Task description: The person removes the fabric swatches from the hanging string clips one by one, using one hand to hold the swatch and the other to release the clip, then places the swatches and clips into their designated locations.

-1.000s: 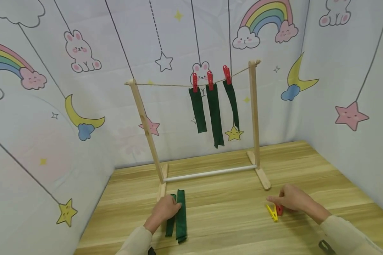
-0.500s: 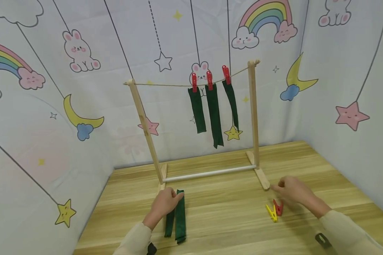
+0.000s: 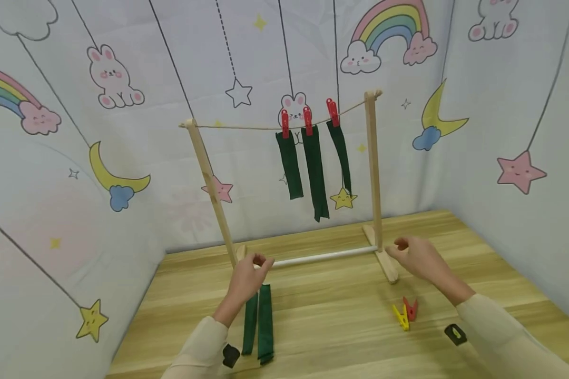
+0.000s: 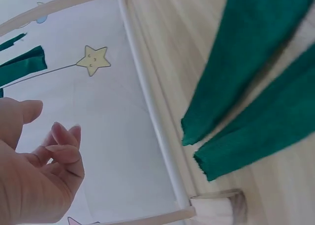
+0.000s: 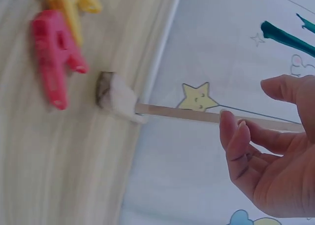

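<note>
My left hand [image 3: 247, 279] is in the air over the far end of two dark green cloth strips [image 3: 265, 326] lying on the table. In the left wrist view its thumb stands apart from loosely bent fingers, with nothing between them. My right hand [image 3: 419, 258], also holding nothing, hovers beside the rack's right foot, fingers relaxed. Below it lie a yellow clothespin [image 3: 401, 317] and a red clothespin [image 3: 411, 309], side by side. Three green strips [image 3: 315, 173] hang from a cord [image 3: 237, 127], each under a red clothespin [image 3: 307, 121].
The cord runs between two wooden posts [image 3: 373, 168] joined low down by a white rod [image 3: 327, 256]. Wooden feet [image 3: 388, 267] stick out toward me on the wood-grain table [image 3: 332, 316]. Cartoon-printed white cloth walls [image 3: 483, 95] stand behind and at both sides.
Both hands have risen and moved forward, the left off the strips on the table, the right away from the loose clothespins. Strips and clothespins stay where they were.
</note>
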{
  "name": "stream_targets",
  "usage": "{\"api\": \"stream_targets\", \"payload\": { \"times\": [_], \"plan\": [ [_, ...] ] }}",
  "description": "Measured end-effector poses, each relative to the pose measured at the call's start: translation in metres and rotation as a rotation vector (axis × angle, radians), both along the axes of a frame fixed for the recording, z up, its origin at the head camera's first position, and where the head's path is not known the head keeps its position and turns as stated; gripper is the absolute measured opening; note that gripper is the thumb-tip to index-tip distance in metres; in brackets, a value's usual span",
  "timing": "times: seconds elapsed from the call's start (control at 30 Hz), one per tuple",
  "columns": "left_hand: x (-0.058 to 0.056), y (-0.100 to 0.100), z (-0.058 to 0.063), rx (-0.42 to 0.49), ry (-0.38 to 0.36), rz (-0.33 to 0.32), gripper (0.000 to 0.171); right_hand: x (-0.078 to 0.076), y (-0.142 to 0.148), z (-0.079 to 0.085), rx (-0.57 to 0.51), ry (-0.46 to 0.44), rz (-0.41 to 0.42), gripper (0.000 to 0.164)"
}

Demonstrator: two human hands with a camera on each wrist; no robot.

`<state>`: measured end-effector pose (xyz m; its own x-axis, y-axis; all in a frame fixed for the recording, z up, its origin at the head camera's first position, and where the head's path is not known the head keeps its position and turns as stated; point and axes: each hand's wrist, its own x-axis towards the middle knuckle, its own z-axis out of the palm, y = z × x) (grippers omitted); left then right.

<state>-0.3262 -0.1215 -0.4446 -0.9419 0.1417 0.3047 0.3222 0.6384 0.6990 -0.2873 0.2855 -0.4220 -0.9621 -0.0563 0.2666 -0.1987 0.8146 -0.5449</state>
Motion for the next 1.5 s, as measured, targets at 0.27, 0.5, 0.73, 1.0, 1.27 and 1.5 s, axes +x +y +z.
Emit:
{"api": "stream_targets", "payload": {
  "times": [0.27,0.5,0.73,1.0,1.27,1.5],
  "plan": [
    [-0.013,0.007,0.021,0.175,0.037,-0.006,0.03,-0.01,-0.015,0.033,-0.038,0.044,-0.004,0.048],
    [-0.019,0.013,0.04,0.329,0.0,-0.052,0.038,-0.02,-0.033,0.056,-0.072,0.113,0.009,0.051],
    [-0.025,0.024,0.053,0.38,-0.025,-0.057,0.042,-0.029,-0.053,0.079,-0.139,0.181,0.035,0.048],
    [-0.035,0.034,0.068,0.423,-0.041,-0.063,0.049,-0.041,-0.074,0.102,-0.195,0.255,0.07,0.045],
    [-0.048,0.039,0.076,0.43,0.001,-0.099,0.054,-0.052,-0.097,0.133,-0.202,0.434,0.126,0.038],
    [-0.052,0.042,0.072,0.459,0.003,-0.111,0.056,-0.055,-0.112,0.17,-0.158,0.57,0.172,0.038]
  ]
}}
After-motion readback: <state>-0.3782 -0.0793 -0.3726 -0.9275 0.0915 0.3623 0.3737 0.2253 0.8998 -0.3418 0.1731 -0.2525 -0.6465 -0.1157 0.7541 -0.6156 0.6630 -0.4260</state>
